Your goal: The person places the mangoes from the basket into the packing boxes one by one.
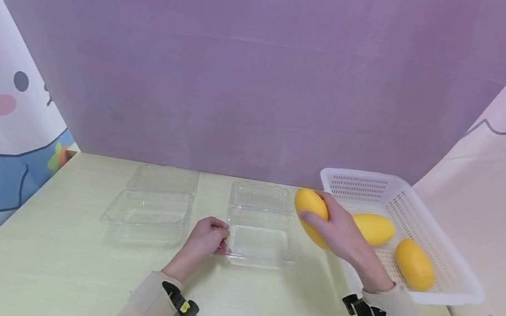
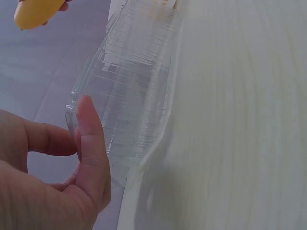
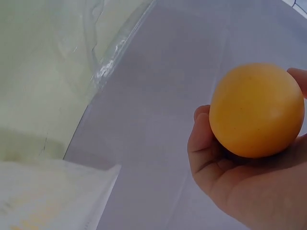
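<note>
In the head view my right hand (image 1: 345,232) grips a yellow mango (image 1: 312,203) in the air, between the clear plastic box and the basket. The right wrist view shows fingers curled round the mango (image 3: 256,110), its rounded end facing the camera. My left hand (image 1: 205,237) pinches the left rim of a clear plastic clamshell box (image 1: 263,245), which lies on the table with its lid folded back. In the left wrist view, thumb and forefinger meet on the rim of the box (image 2: 129,91).
A white perforated basket (image 1: 458,276) stands at the right, holding two more mangoes (image 1: 374,228). To the left lies a second opened clear box (image 1: 147,210). Behind the pale table (image 1: 60,271) rises a purple backdrop (image 1: 258,68), with printed panels at both sides.
</note>
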{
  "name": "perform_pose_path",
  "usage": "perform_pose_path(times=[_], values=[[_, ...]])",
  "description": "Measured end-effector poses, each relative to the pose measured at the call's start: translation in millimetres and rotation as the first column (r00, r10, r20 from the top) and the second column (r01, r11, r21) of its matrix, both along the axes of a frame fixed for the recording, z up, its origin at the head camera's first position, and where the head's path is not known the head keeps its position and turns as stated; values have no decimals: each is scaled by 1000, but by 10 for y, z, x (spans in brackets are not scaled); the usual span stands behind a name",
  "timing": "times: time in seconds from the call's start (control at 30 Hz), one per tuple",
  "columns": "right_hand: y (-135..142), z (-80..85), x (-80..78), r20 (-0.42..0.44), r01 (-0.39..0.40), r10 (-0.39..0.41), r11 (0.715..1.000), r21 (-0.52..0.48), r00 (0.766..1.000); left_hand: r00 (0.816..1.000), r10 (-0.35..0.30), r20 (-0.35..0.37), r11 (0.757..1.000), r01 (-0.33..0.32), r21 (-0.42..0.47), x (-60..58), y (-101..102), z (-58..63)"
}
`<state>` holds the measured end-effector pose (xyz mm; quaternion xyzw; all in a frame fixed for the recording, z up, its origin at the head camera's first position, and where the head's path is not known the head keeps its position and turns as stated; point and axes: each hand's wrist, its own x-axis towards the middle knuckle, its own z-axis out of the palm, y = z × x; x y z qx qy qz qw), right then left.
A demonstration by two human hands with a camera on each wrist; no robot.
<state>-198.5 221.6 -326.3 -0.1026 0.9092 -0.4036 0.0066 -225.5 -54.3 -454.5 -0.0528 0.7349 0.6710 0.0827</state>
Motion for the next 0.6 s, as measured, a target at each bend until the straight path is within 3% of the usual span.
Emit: perform_pose_path(times=[0.23,0.6], values=[[-194,-116,-85,-21,4,-5,999,-35,1000,1000,2,7,1000,-2,-5,-2,2,9],[-473,-305,-165,14,3,-2,996,-87,1000,1000,-9,15,1000,9,2,1,-5,20]])
